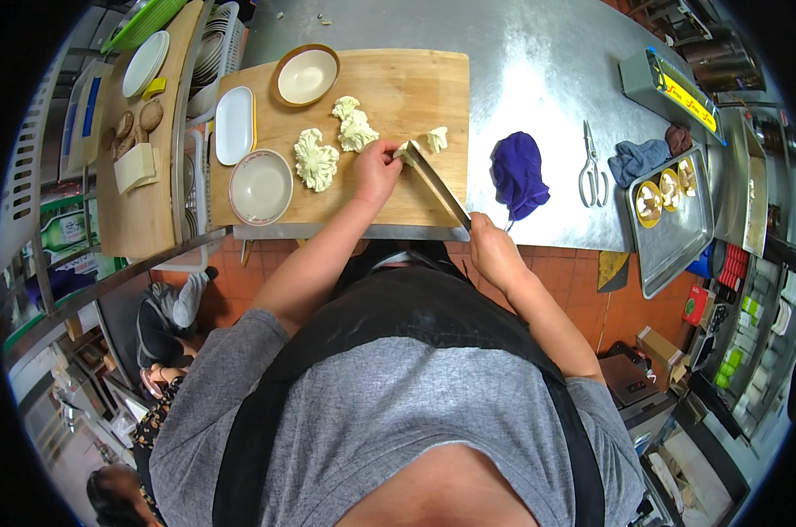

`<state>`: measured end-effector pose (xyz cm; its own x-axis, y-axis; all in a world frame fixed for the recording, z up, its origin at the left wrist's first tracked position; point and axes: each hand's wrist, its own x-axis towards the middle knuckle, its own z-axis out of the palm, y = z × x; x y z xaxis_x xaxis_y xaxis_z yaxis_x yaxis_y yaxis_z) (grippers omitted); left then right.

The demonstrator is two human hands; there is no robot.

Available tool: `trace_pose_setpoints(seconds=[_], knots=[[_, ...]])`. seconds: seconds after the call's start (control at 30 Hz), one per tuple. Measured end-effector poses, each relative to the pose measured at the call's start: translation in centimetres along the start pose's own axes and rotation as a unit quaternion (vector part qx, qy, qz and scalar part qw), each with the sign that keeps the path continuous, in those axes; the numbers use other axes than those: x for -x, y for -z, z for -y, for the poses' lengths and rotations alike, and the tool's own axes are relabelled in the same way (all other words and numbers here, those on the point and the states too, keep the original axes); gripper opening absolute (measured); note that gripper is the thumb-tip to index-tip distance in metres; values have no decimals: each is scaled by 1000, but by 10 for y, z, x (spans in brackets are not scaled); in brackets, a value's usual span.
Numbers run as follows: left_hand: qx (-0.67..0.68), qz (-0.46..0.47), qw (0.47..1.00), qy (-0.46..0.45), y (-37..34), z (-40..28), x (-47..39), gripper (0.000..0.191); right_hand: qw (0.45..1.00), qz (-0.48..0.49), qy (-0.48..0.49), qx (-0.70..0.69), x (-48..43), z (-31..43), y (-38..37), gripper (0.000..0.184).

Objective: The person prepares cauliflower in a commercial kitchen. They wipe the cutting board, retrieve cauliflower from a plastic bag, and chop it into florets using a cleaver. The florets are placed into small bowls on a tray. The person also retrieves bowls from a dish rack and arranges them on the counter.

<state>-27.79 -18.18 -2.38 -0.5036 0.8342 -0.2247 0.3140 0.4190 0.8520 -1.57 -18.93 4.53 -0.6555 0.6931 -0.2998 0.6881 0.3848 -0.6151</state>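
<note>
My right hand [493, 247] grips the handle of a knife [438, 187], its blade pointing up and left over a wooden cutting board [411, 79]. At the blade's tip, my left hand [379, 172] holds a small cauliflower piece [406, 151] between its fingertips. One cut floret [438, 139] lies right of the blade. Left of my left hand are more cauliflower florets [357, 130] and a larger flat piece [317, 160]. A brown-rimmed bowl [308, 75], a white bowl with a patterned rim [261, 187] and a white rectangular dish [234, 126] stand on the board's left side.
Right of the board lie a purple cloth [520, 172] and kitchen scissors [591, 172]. A metal tray [681, 247] with small filled cups sits at the table's right end. On the left, a shelf board [131, 227] holds mushrooms and plates. Another person [118, 491] is at lower left.
</note>
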Motion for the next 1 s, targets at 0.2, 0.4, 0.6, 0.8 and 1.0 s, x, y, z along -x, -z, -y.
trace_pose_setpoints(seconds=[0.2,0.4,0.6,0.8,1.0], knots=[[-29,-4,999,-20,3,13,-4,20,999,37,-22,-26,-15,4,8,15],[-16,-2,1000,-27,3,17,1,20,990,82,-46,-106,0,14,52,13],[-102,-15,994,-47,1,13,5,31,991,-132,1,13,-16,14,97,45],[-151,15,983,-107,-8,1,1,47,972,-198,51,120,-124,-11,77,49],[-163,22,982,-87,-7,-22,3,44,963,-199,119,135,-156,-48,44,43]])
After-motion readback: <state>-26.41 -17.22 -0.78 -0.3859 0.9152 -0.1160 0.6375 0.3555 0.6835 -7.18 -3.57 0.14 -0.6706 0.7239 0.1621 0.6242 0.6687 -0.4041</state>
